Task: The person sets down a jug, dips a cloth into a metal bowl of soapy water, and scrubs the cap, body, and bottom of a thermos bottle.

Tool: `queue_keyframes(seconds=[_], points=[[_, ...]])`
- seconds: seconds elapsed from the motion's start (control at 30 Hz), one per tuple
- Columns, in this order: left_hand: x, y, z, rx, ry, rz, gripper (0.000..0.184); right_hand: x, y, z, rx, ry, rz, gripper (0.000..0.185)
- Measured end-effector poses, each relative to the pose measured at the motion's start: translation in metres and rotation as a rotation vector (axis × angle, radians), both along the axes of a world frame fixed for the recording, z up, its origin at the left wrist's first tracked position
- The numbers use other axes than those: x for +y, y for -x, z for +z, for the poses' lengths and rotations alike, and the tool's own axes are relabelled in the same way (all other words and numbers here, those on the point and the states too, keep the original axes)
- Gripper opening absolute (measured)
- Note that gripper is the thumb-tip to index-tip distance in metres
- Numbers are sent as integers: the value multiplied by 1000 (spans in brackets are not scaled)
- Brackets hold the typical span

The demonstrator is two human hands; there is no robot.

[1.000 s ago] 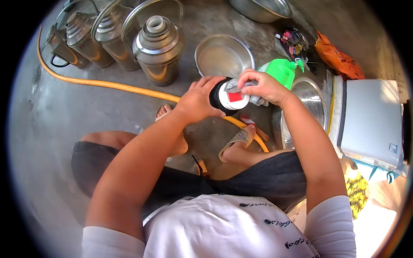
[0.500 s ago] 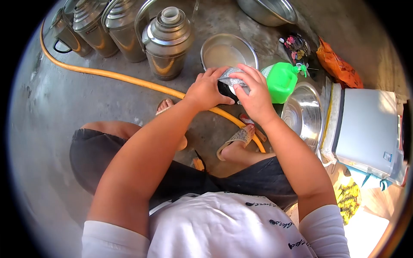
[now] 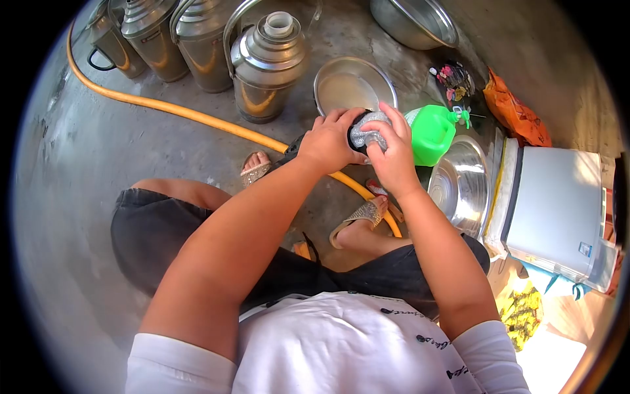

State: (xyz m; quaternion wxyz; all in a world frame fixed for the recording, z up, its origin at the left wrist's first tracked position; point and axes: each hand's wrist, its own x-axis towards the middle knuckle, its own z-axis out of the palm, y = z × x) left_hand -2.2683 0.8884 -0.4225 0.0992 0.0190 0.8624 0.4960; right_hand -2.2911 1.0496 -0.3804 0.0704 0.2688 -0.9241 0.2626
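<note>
My left hand (image 3: 329, 144) is wrapped round a black rounded object (image 3: 355, 125), most of which the fingers cover. A dark part sticks out left of that wrist; whether it belongs to the same object I cannot tell. With bent fingers, my right hand (image 3: 395, 156) presses a crumpled silver-grey scrubbing cloth (image 3: 369, 131) against the black object's upper end. Just beyond both hands stands a metal basin (image 3: 326, 77) with cloudy liquid in it. Close to the right hand's fingers is a bright green jug (image 3: 433, 136) with a pump-like top.
Several steel vacuum flasks (image 3: 270, 69) stand at the upper left. A yellow hose (image 3: 190, 118) crosses the floor below them. Shiny basin (image 3: 462, 177), grey-lidded box (image 3: 554, 197) and orange bag (image 3: 515, 108) lie to the right. Another metal basin (image 3: 417, 23) is at the back.
The silver-grey cloth, pointed and spread before, is now bunched against the black object's end. Both hands appear slightly further right in view, and the whole scene has shifted a little.
</note>
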Motion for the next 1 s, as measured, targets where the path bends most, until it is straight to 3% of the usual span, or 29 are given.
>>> queue_keyframes(seconds=[0.17, 0.23, 0.37, 0.4, 0.6, 0.83, 1.0], points=[[1, 5, -3, -15, 17, 52, 96, 2, -13, -5, 15, 38, 6, 17], [2, 3, 1, -17, 26, 43, 95, 0, -7, -8, -76, 240, -127, 20], [1, 0, 2, 13, 30, 34, 98, 3, 0, -1, -130, 216, -97, 33], [2, 0, 3, 14, 32, 34, 98, 6, 2, -1, -47, 103, -65, 37], [10, -3, 4, 5, 58, 27, 99, 1, 8, -4, 50, -99, -97, 37], [8, -8, 10, -9, 53, 4, 96, 9, 5, 1, 84, -110, 43, 32], [12, -6, 9, 10, 66, -1, 98, 1, 11, -5, -36, -71, -132, 31]])
